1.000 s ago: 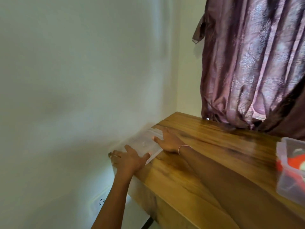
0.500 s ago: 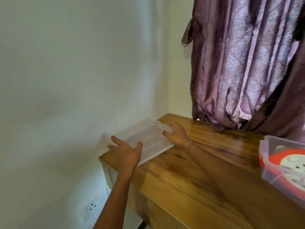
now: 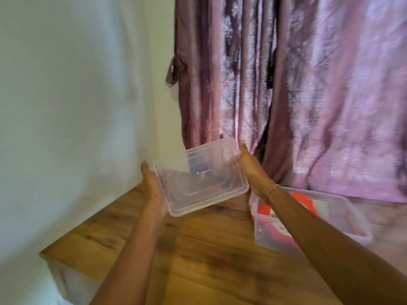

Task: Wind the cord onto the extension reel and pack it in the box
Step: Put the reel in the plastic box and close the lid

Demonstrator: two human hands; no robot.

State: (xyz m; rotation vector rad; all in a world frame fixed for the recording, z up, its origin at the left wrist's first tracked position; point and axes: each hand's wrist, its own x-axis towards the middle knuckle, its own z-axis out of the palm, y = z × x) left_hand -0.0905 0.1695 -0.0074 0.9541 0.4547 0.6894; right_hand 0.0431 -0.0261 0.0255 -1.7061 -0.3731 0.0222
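I hold a clear plastic lid (image 3: 199, 179) in the air above the wooden table (image 3: 198, 256), tilted with its far edge up. My left hand (image 3: 152, 190) grips its left edge and my right hand (image 3: 248, 166) grips its right edge. To the right, a clear plastic box (image 3: 343, 219) stands on the table with the red and white extension reel (image 3: 301, 203) inside it. My right forearm crosses in front of the box and hides part of the reel.
A white wall (image 3: 72, 106) runs along the table's left side. A mauve patterned curtain (image 3: 308, 84) hangs behind the table and touches its far edge. The table's near-left corner (image 3: 44, 254) shows at lower left.
The lid lay flat on the table by the wall under both hands. Now both hands have lifted it and carried it right, toward the box. The view has swung right.
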